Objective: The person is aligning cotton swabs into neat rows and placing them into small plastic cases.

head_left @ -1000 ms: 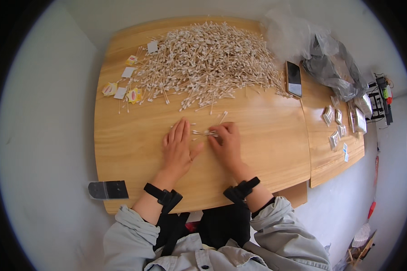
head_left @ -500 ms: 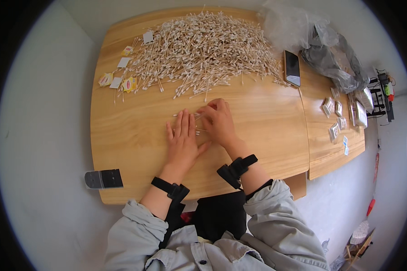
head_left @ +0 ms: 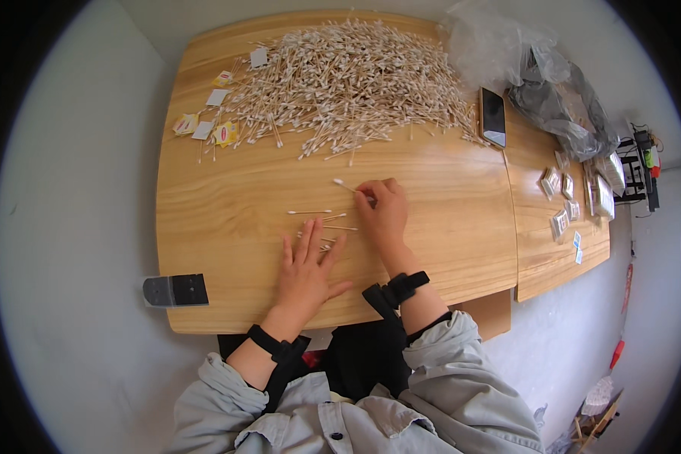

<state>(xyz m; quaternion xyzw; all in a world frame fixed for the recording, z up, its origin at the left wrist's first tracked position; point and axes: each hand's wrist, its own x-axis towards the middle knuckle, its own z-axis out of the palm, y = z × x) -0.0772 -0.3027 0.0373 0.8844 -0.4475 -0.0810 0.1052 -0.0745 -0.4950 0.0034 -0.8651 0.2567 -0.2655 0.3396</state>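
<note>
My right hand (head_left: 384, 219) pinches a cotton swab (head_left: 344, 184) between thumb and fingers; one white tip points up and left, and the other end is hidden by the fingers. To its left, my left hand (head_left: 307, 274) lies with fingers spread on the wooden table (head_left: 227, 204). Several loose cotton swabs (head_left: 310, 213) lie around and partly under its fingertips, roughly sideways. Beyond both hands spreads a large heap of cotton swabs (head_left: 363, 87) with white tips and pale wooden sticks.
Left of the heap lie small yellow cards (head_left: 225, 134) and white cards (head_left: 218, 97). A phone (head_left: 492, 117) rests to its right, near crumpled plastic bags (head_left: 560, 94). Small packets (head_left: 559, 223) lie on the right table section. A dark strip (head_left: 175, 290) overhangs the left edge.
My right hand has moved slightly right and nearer, now showing a swab in its pinch. The left hand has drawn back toward me, baring more of the loose swabs. The view has shifted a little.
</note>
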